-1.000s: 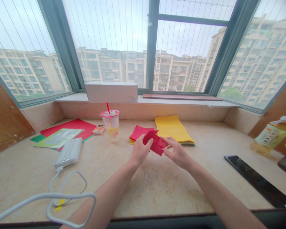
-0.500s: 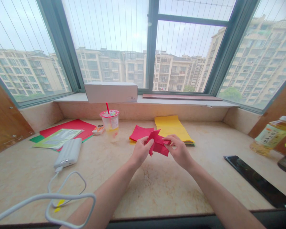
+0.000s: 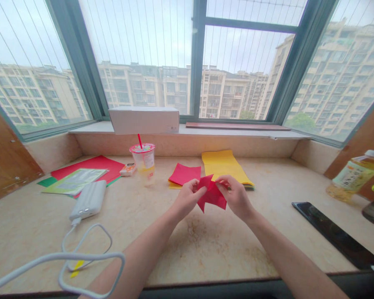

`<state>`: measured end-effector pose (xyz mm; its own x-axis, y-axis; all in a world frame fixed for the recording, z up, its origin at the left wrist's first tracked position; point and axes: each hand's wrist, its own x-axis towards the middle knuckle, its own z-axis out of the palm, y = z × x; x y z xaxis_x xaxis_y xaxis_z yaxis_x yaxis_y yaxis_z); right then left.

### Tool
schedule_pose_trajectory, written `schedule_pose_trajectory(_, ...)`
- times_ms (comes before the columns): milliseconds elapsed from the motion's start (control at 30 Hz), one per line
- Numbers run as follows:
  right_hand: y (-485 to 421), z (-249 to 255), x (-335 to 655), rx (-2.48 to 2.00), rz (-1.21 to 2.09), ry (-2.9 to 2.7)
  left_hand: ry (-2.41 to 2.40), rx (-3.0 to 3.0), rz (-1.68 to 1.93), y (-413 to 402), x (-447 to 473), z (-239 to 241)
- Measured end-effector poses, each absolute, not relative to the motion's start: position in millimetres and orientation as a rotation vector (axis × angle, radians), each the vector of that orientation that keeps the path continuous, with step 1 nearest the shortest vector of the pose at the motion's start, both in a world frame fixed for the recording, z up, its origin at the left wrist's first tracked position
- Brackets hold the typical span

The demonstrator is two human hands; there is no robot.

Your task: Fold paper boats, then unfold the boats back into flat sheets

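Between my hands, raised over the counter, is a piece of folded red paper (image 3: 214, 197) with pointed corners. My left hand (image 3: 190, 194) pinches its left side between thumb and fingers. At its upper right edge, my right hand (image 3: 234, 192) grips it with thumb and fingertips. Just behind my left hand lies a small stack of square paper (image 3: 184, 174), red on top with yellow showing beneath. Farther right, behind my right hand, rests a stack of larger yellow paper (image 3: 226, 167) with a dark green edge underneath.
On the left are red sheets (image 3: 90, 163), a white power bank (image 3: 89, 199) with a looping cable (image 3: 90, 256), a plastic cup (image 3: 143, 160) with a straw and a small packet (image 3: 127, 169). On the right lie a black phone-like slab (image 3: 327, 230) and a drink bottle (image 3: 355, 176).
The folded red paper has moved slightly down and right and turned, its lower part more spread. My right hand has shifted its grip toward the top edge.
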<state>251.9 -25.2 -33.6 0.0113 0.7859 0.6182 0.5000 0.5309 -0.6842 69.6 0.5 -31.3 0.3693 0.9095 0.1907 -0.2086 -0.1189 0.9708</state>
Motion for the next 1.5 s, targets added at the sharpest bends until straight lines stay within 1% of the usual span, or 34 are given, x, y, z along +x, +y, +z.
schedule_pose_trajectory(200, -26, -34, 250, -1.117, 0.322, -1.641, 0.533, 1.443, 0.951, -3, 71, -31)
schedule_pose_trajectory(333, -27, -38, 248, -1.101, 0.390, -1.628, 0.498, 1.493, 0.877, -4, 70, -34)
schedule_pose_trajectory(500, -24, -40, 246, -1.066, 0.594, -1.512, 0.564, 1.460, 0.986, -1, 70, -35)
schedule_pose_trajectory(667, -22, -36, 247, -1.002, 0.964, -1.421, 0.660, 1.362, 1.162, 4, 70, -34)
schedule_pose_trajectory(900, -25, -35, 244, -1.010, 1.226, -1.473, 0.703, 1.280, 1.281, 5, 69, -34)
schedule_pose_trajectory(1000, -26, -36, 241, -0.987, 1.215, -1.496, 0.694, 1.277, 1.270, 2, 70, -33)
schedule_pose_trajectory(1233, -21, -41, 245, -1.047, 0.998, -1.428, 0.785, 1.358, 1.119, -4, 69, -32)
schedule_pose_trajectory(1400, -19, -45, 244, -1.011, 0.954, -1.346, 0.877, 1.446, 1.078, -3, 66, -32)
schedule_pose_trajectory(1500, -22, -44, 242, -1.006, 0.826, -1.442, 0.908, 1.391, 1.061, -4, 66, -31)
